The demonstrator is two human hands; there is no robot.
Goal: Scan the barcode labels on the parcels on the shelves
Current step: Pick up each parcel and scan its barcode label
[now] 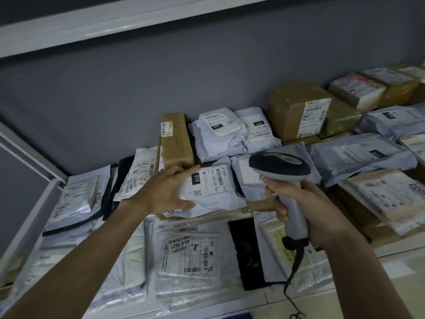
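A pale grey mailer parcel (213, 194) with a white barcode label marked 010 (210, 181) lies mid-shelf. My left hand (165, 189) holds its left edge, fingers over the top and thumb under the lower edge. My right hand (299, 208) grips the handle of a grey corded barcode scanner (279, 168). The scanner's dark head hangs just right of the label, pointing toward the back of the shelf. A black cable drops from the handle's base.
The white shelf (30, 217) is packed with parcels: a tall brown box (176, 141), a larger brown box (296, 109), grey mailers labelled 231 (218, 132), clear bags in front (188, 256), more stacks at right (386, 196). Another shelf board (115, 21) runs above.
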